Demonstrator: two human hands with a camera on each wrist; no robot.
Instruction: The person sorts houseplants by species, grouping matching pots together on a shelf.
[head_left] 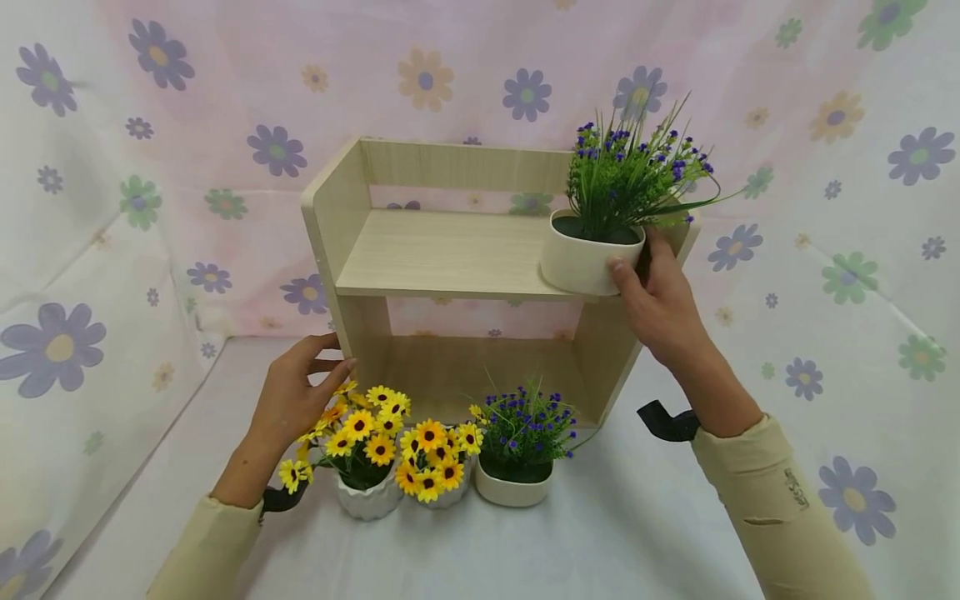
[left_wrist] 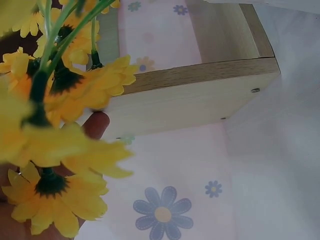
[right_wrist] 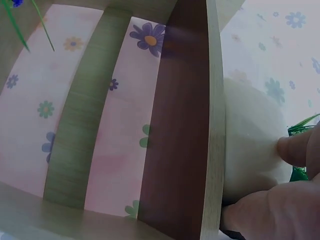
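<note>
Your right hand (head_left: 662, 307) grips the upper purple-flowered planter (head_left: 587, 257), your left hand (head_left: 291, 392), fingers relaxed, probably steadying the two-tier shelf (head_left: 450, 254).

Matt wood grain is being shown by the shelf (head_left: 442, 250), a smooth, plastic-looking finish by the upper cream pot (head_left: 585, 265), and creased cloth by the backdrop (head_left: 480, 50).

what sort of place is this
Most likely a small staged tabletop corner: flower-print sheeting hangs behind and on both sides, white cloth covers the surface, and a wood-grain shelf unit stands there with potted flowers.
</note>
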